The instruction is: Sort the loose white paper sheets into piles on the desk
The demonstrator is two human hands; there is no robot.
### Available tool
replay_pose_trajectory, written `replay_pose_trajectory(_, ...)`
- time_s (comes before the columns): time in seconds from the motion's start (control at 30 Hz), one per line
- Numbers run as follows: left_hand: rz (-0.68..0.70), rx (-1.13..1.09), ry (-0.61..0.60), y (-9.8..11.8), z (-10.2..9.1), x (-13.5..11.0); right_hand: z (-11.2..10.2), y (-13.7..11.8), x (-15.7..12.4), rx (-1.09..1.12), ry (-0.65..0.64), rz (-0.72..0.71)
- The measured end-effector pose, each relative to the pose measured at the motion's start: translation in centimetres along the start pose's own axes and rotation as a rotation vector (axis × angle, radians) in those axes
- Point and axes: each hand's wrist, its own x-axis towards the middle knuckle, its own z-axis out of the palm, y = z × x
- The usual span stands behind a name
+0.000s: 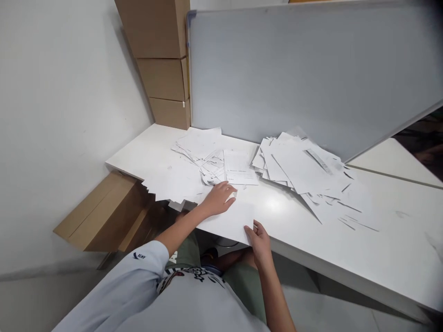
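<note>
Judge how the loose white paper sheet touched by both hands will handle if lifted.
The white paper sheet looks thin, so it will probably droop when lifted by the edge the right hand touches. It likely weighs little, and may slide easily on the glossy white tabletop.

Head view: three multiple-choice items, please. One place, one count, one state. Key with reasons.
1. Where is the fanned pile of white printed sheets?
A) On the floor
B) On the white desk, against the grey framed board
C) On top of a box

2. How many brown cardboard boxes stand stacked in the corner?
A) Three
B) Two
C) Five

3. What is the right hand doing?
A) Hanging empty
B) Holding a pen
C) Gripping the edge of a white paper sheet

1 B: the pile lies on the desktop by the board.
2 A: three boxes show, one above another.
3 C: its fingers pinch the sheet's near edge.
</note>
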Motion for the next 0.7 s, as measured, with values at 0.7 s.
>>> replay_pose_trajectory(0.7, -0.124, -0.147, -0.027, -0.7, 0.3, 2.0, -5.3, -2.5, -1.3, -0.145, 0.213, 0.094)
